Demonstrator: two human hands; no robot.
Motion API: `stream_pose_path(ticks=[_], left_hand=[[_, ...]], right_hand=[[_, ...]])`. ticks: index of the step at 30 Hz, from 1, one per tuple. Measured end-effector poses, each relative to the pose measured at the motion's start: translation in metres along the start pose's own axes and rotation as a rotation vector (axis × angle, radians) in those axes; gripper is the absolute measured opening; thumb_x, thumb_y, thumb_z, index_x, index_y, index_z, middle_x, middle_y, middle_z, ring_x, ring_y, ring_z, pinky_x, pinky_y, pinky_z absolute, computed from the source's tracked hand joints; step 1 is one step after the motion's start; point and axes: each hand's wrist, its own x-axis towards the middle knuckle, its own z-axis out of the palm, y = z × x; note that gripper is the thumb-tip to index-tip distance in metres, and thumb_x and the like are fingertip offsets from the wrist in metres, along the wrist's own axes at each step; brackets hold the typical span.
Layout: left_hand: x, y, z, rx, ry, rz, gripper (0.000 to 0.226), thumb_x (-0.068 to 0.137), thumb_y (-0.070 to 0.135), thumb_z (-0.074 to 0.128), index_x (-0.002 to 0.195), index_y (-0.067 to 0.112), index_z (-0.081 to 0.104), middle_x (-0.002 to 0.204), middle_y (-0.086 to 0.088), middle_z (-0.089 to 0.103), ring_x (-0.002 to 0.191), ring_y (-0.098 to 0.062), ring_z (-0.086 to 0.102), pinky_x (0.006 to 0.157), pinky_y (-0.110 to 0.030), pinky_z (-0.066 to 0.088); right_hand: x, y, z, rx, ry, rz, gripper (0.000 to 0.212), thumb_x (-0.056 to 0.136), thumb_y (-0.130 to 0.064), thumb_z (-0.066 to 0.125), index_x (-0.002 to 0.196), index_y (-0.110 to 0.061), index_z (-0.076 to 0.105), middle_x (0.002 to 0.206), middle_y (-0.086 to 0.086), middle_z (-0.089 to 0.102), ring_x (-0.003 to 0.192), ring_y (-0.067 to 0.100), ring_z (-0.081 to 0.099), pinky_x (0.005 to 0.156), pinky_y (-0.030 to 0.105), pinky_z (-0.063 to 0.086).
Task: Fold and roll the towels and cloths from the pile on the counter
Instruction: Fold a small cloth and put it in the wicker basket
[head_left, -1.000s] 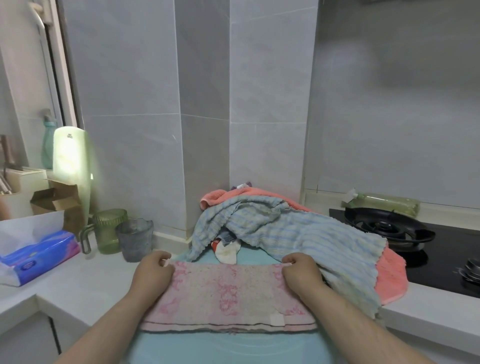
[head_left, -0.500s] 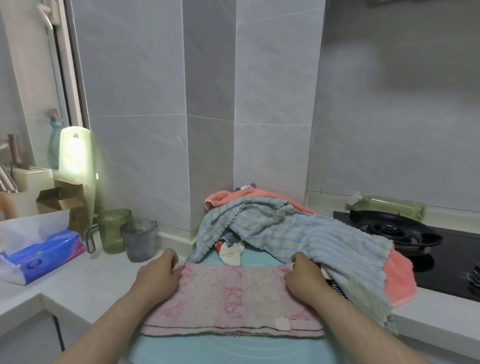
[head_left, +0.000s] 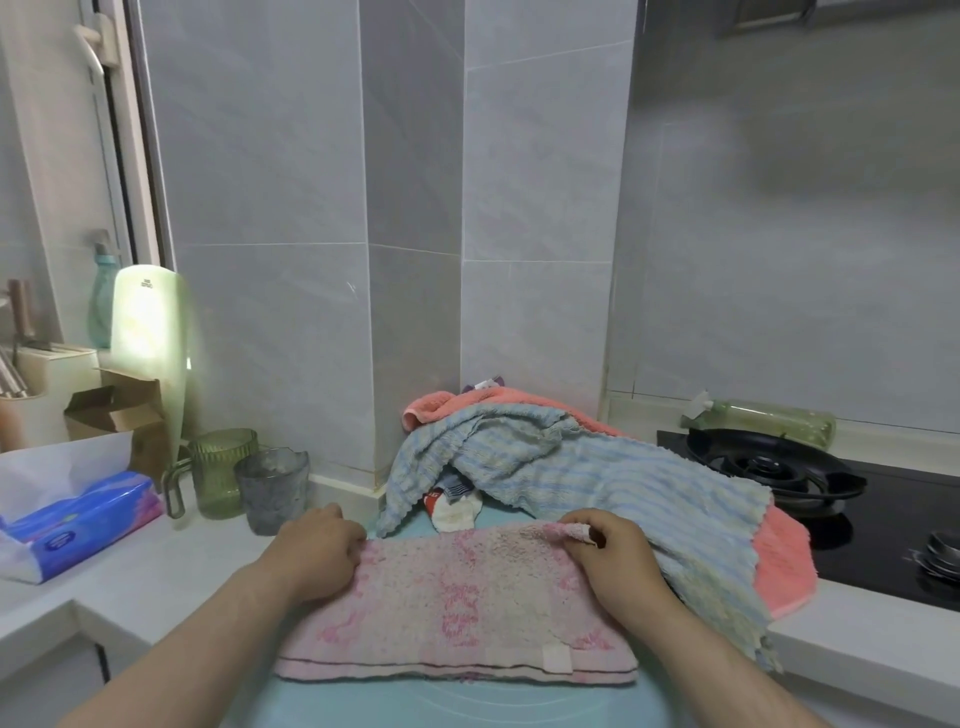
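Change: far right corner of pink towel (head_left: 457, 603) is now raised and pinched by right hand (head_left: 618, 556); it lay flat before.
Left of towel: blue tissue pack (head_left: 88, 525), label too blurred to read; green mug (head_left: 221, 470); grey cup (head_left: 272, 488).
Left hand (head_left: 317, 551) grips the towel's far left corner, fingers curled.
The towel lies folded on teal mat (head_left: 467, 701).
Behind and to the right of towel: striped blue towel (head_left: 597, 483) draped over coral towel (head_left: 779, 566); gas burner (head_left: 769, 465) beyond.

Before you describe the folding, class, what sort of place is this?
Probably a home kitchen: black gas hob set in the white counter, grey wall tiles, and a green ribbed glass mug.
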Motion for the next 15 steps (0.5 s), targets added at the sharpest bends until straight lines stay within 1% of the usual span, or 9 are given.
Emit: stream_pose_path(ticks=[2,4,6,8,10,11,13,14,15], left_hand=[[0.004,0.001,-0.005,0.064,-0.057,0.001,0.036,0.095,0.035,0.036,0.126,0.036,0.055,0.116,0.002,0.048,0.113,-0.019,0.044,0.094,-0.035,0.037],[0.01,0.0,-0.007,0.039,-0.109,-0.034,0.037,0.094,0.036,0.036,0.125,0.033,0.055,0.123,0.0,0.047,0.118,-0.02,0.042,0.099,-0.037,0.037],[0.013,-0.001,-0.009,-0.033,-0.123,-0.075,0.032,0.092,0.034,0.04,0.117,0.027,0.059,0.118,0.0,0.048,0.112,-0.018,0.045,0.091,-0.034,0.04],[0.012,-0.003,-0.009,-0.12,-0.031,-0.082,0.023,0.089,0.032,0.047,0.101,0.021,0.063,0.106,0.001,0.051,0.099,-0.015,0.049,0.081,-0.031,0.042],[0.007,-0.004,-0.009,-0.349,0.128,-0.103,0.016,0.088,0.03,0.057,0.086,0.015,0.061,0.095,-0.001,0.056,0.085,-0.015,0.053,0.075,-0.032,0.045],[0.001,-0.005,-0.009,-0.534,0.192,-0.118,0.016,0.089,0.027,0.061,0.083,0.013,0.06,0.09,-0.004,0.059,0.079,-0.015,0.053,0.071,-0.033,0.045],[-0.011,-0.005,-0.012,-0.947,0.256,-0.171,0.014,0.091,0.024,0.063,0.084,0.012,0.06,0.084,-0.008,0.064,0.075,-0.018,0.057,0.068,-0.033,0.043],[-0.017,-0.004,-0.013,-1.13,0.27,-0.196,0.014,0.092,0.027,0.063,0.087,0.014,0.061,0.085,-0.009,0.066,0.077,-0.021,0.06,0.07,-0.035,0.045],[-0.022,-0.003,-0.011,-1.246,0.271,-0.227,0.014,0.093,0.03,0.062,0.09,0.016,0.061,0.089,-0.01,0.067,0.081,-0.024,0.063,0.073,-0.037,0.048]], right_hand=[[0.0,0.002,0.0,-0.011,0.002,0.01,0.019,0.086,-0.004,0.069,0.08,-0.02,0.076,0.077,-0.014,0.072,0.076,-0.003,0.062,0.065,0.009,0.045],[0.001,0.004,0.0,-0.015,0.0,0.025,0.017,0.087,-0.005,0.068,0.082,-0.019,0.075,0.079,-0.009,0.072,0.078,0.0,0.063,0.065,0.011,0.046],[0.001,0.006,0.0,-0.021,0.002,0.05,0.015,0.089,-0.006,0.066,0.087,-0.019,0.073,0.085,-0.007,0.072,0.081,0.004,0.064,0.067,0.013,0.047],[0.003,0.01,0.0,-0.033,0.029,0.075,0.015,0.09,-0.006,0.063,0.088,-0.019,0.071,0.087,-0.007,0.071,0.083,0.007,0.065,0.068,0.018,0.047],[0.004,0.013,-0.002,-0.06,0.056,0.093,0.012,0.092,-0.01,0.061,0.085,-0.018,0.067,0.084,-0.003,0.069,0.081,0.013,0.064,0.066,0.021,0.045],[0.004,0.013,-0.003,-0.079,0.058,0.091,0.012,0.094,-0.013,0.059,0.084,-0.017,0.064,0.084,-0.002,0.067,0.08,0.014,0.062,0.064,0.02,0.043],[0.002,0.012,-0.006,-0.112,0.027,0.069,0.011,0.098,-0.02,0.054,0.088,-0.018,0.058,0.085,-0.003,0.063,0.079,0.01,0.058,0.062,0.018,0.038],[0.0,0.011,-0.006,-0.124,0.005,0.069,0.012,0.1,-0.024,0.051,0.09,-0.018,0.056,0.085,-0.004,0.062,0.079,0.008,0.057,0.061,0.018,0.038],[-0.002,0.01,-0.006,-0.138,-0.01,0.083,0.015,0.1,-0.028,0.05,0.089,-0.018,0.054,0.084,-0.004,0.061,0.077,0.007,0.056,0.062,0.02,0.039]])
